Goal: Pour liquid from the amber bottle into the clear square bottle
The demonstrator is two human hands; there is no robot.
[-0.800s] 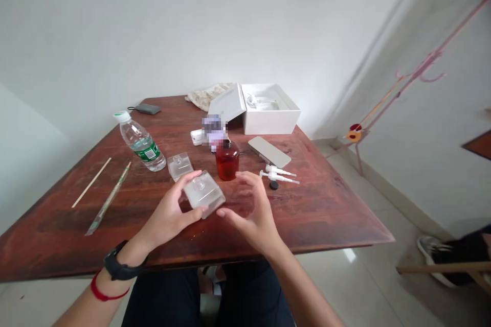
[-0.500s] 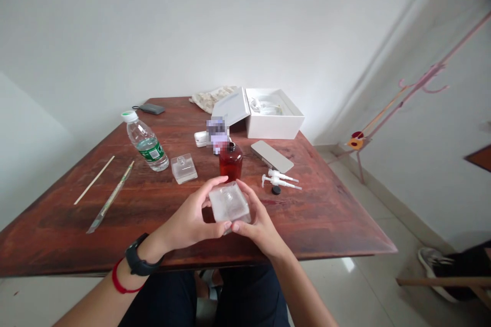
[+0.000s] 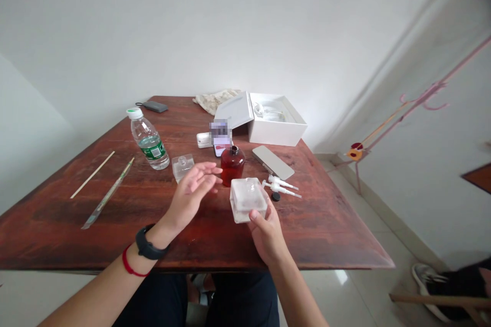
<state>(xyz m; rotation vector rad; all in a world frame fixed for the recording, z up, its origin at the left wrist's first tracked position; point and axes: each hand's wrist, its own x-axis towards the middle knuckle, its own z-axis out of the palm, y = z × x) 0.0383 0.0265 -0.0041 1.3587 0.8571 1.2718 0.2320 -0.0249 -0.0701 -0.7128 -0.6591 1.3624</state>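
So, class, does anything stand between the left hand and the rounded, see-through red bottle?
Nothing visible does: the left hand has its fingers near the left side of the red bottle; contact is unclear. The clear, square-sided block in the right hand covers only the bottle's lower right.

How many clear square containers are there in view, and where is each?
2: one container in the right hand, a second one on the table, partly hidden behind the left hand.

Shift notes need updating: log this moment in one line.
left hand: open, near red bottle | right hand: holding clear block | red bottle: upright on table
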